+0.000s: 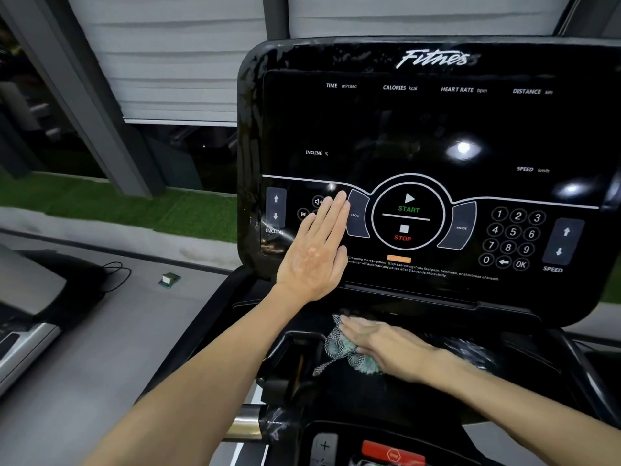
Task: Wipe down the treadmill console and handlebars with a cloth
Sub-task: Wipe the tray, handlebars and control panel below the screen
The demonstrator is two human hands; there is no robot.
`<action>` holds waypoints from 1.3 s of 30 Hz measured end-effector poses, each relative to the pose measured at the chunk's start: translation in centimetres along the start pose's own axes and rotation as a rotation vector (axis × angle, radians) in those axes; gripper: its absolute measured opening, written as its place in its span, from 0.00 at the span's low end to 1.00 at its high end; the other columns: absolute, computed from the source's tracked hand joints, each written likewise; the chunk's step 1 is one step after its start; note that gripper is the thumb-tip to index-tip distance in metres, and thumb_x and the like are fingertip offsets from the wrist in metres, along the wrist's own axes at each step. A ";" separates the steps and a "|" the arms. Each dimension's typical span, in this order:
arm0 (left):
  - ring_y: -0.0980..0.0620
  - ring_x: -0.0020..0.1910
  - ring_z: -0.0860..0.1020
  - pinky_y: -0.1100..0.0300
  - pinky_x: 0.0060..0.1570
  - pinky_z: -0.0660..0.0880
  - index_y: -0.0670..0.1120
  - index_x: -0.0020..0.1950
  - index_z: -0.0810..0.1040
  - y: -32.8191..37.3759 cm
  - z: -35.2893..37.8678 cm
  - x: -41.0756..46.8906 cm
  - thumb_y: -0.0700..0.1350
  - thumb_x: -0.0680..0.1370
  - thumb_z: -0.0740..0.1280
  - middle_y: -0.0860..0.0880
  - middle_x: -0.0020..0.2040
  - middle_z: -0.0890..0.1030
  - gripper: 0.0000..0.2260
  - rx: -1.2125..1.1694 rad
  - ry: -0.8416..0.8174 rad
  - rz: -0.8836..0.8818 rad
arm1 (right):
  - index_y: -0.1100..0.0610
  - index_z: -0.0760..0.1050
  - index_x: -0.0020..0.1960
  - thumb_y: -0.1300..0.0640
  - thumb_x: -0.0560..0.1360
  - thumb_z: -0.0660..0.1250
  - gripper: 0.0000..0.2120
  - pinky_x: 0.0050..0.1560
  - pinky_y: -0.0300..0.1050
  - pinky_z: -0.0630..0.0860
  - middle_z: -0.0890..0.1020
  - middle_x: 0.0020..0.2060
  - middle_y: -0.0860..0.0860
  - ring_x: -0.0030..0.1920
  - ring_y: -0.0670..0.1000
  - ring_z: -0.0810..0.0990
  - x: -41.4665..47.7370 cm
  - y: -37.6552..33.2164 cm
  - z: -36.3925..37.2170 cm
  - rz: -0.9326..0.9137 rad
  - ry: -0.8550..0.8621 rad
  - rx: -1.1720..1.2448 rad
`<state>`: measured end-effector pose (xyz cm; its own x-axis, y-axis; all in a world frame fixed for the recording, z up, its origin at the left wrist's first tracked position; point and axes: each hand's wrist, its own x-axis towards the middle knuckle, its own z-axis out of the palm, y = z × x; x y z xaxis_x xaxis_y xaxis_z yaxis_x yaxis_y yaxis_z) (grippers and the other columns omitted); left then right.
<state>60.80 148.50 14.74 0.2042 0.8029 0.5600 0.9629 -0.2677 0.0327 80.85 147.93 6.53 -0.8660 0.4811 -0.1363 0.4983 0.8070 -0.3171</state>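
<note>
The glossy black treadmill console [420,129] fills the upper right, with START and STOP buttons, a number pad and arrow keys. My left hand [317,250] lies flat with straight fingers against its lower left part, beside the PROG key. Below the console, my right hand [383,344] presses a grey-green checked cloth [339,348] onto the black tray ledge under the screen; the fingers look straight and the hand is blurred. Part of the cloth sticks out to the left of the hand. A chrome handlebar stub [245,422] shows at the bottom.
A red safety clip [393,454] and a plus key sit on the lower panel at the bottom edge. Another treadmill [30,297] stands on the left. A small green box [169,280] and a black cable lie on the grey floor. Green turf and window blinds are behind.
</note>
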 end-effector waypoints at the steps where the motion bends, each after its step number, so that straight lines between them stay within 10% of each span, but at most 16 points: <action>1: 0.48 0.80 0.47 0.53 0.77 0.49 0.39 0.79 0.51 0.0 0.0 0.0 0.44 0.79 0.55 0.44 0.80 0.50 0.29 0.005 -0.002 -0.001 | 0.53 0.51 0.78 0.60 0.82 0.55 0.26 0.76 0.44 0.52 0.50 0.77 0.46 0.76 0.43 0.47 0.2 0.0 0.2 0.018 0.023 -0.027; 6: 0.48 0.80 0.47 0.52 0.78 0.49 0.39 0.80 0.51 0.1 -0.1 0.1 0.44 0.80 0.56 0.44 0.81 0.49 0.30 -0.003 -0.011 -0.011 | 0.58 0.54 0.77 0.63 0.82 0.54 0.24 0.75 0.38 0.46 0.55 0.77 0.51 0.77 0.48 0.50 -0.7 -1.4 0.8 0.026 0.047 0.051; 12: 0.48 0.80 0.47 0.53 0.77 0.49 0.40 0.80 0.51 0.1 -0.1 0.1 0.45 0.80 0.56 0.44 0.81 0.49 0.30 0.015 -0.020 -0.014 | 0.53 0.68 0.69 0.63 0.81 0.58 0.18 0.67 0.47 0.69 0.72 0.65 0.48 0.67 0.46 0.68 -1.6 -1.2 0.7 -0.122 -0.032 0.147; 18: 0.49 0.79 0.46 0.52 0.77 0.50 0.40 0.80 0.50 0.0 0.0 0.1 0.45 0.80 0.55 0.45 0.81 0.49 0.30 0.013 -0.013 -0.009 | 0.54 0.56 0.77 0.67 0.79 0.56 0.28 0.77 0.43 0.50 0.56 0.77 0.48 0.76 0.44 0.50 -0.1 0.6 0.7 0.016 0.085 0.036; 22: 0.49 0.80 0.46 0.52 0.77 0.50 0.40 0.80 0.51 0.0 0.0 0.0 0.45 0.80 0.55 0.44 0.80 0.49 0.29 0.006 -0.004 -0.007 | 0.54 0.55 0.77 0.60 0.83 0.54 0.24 0.75 0.36 0.40 0.50 0.76 0.43 0.74 0.39 0.42 -2.2 -1.0 0.5 -0.088 -0.123 0.204; 31: 0.49 0.80 0.46 0.54 0.77 0.47 0.40 0.80 0.51 -0.1 0.0 0.0 0.45 0.80 0.55 0.45 0.80 0.49 0.29 0.006 0.005 -0.003 | 0.47 0.55 0.77 0.62 0.82 0.57 0.27 0.75 0.38 0.51 0.51 0.75 0.38 0.75 0.38 0.48 -1.3 1.7 -0.8 0.008 -0.014 0.101; 39: 0.51 0.79 0.44 0.55 0.77 0.46 0.41 0.79 0.50 -0.2 0.1 0.0 0.44 0.79 0.55 0.46 0.80 0.47 0.29 -0.022 0.012 -0.004 | 0.46 0.56 0.76 0.56 0.81 0.57 0.25 0.72 0.33 0.39 0.51 0.75 0.38 0.74 0.35 0.43 -4.4 0.9 -0.3 -0.138 -0.218 0.205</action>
<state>60.66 148.62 14.65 0.1986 0.7977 0.5695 0.9596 -0.2765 0.0527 85.12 146.67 7.10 -0.9245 0.2690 -0.2699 0.3756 0.7633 -0.5256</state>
